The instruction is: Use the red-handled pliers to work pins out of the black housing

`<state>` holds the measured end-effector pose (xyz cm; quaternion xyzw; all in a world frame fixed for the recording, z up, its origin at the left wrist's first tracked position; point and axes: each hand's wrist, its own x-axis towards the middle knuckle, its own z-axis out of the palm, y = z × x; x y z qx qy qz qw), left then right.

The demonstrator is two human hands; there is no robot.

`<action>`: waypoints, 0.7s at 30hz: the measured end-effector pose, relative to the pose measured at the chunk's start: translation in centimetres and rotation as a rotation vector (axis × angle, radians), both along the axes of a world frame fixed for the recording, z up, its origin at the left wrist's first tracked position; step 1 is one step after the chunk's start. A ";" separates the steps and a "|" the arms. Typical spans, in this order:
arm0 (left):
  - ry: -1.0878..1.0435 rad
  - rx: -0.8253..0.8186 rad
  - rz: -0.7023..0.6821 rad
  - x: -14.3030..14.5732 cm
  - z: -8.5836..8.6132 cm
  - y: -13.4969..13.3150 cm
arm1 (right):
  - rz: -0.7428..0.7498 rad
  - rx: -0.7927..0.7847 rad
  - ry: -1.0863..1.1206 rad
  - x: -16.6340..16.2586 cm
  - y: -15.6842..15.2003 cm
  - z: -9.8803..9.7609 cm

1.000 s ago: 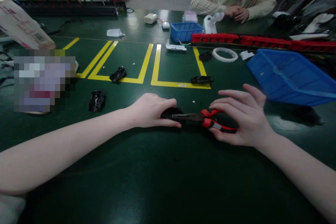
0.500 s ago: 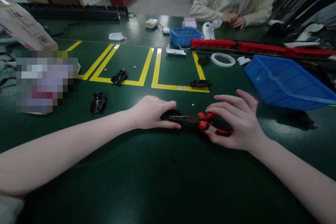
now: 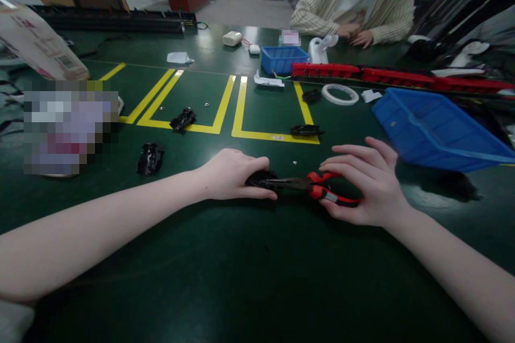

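My left hand (image 3: 235, 174) is closed around a black plastic part (image 3: 259, 178), gripping it between thumb and fingers. In my right hand (image 3: 368, 187) is a pair of long-nose pliers (image 3: 319, 185) with red and black handles, its jaws pointing left. The tips of the jaws reach the black part at my left thumb; whether they clamp anything is too small to tell. Similar black parts lie beyond and left of my hands: one near my left forearm (image 3: 149, 158), another on yellow tape (image 3: 183, 119), one more past the pliers (image 3: 307, 130).
A large blue bin (image 3: 442, 131) stands at the right, a small blue bin (image 3: 281, 59) farther back. Between them are a tape roll (image 3: 340, 95) and a long red strip (image 3: 394, 76). Yellow tape lines (image 3: 277, 137) mark the green table. Across it sits a person (image 3: 354, 10).
The pliers and my right hand have shifted slightly to the right, and more of the jaws shows clear of the black part. My left hand has barely moved.
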<state>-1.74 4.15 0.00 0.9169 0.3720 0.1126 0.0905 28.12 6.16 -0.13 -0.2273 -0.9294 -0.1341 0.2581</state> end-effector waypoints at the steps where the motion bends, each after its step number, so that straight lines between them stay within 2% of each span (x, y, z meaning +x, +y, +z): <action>1: -0.004 -0.001 0.000 0.0 0.0 0.0 | -0.002 -0.002 0.005 0.0 0.0 0.0; 15: 0.007 0.019 -0.010 0.0 0.0 0.0 | -0.008 -0.019 0.024 -0.7 -0.6 -0.1; 21: 0.018 0.020 -0.010 0.1 0.1 -0.1 | 0.022 -0.153 0.009 -0.6 -0.4 -0.5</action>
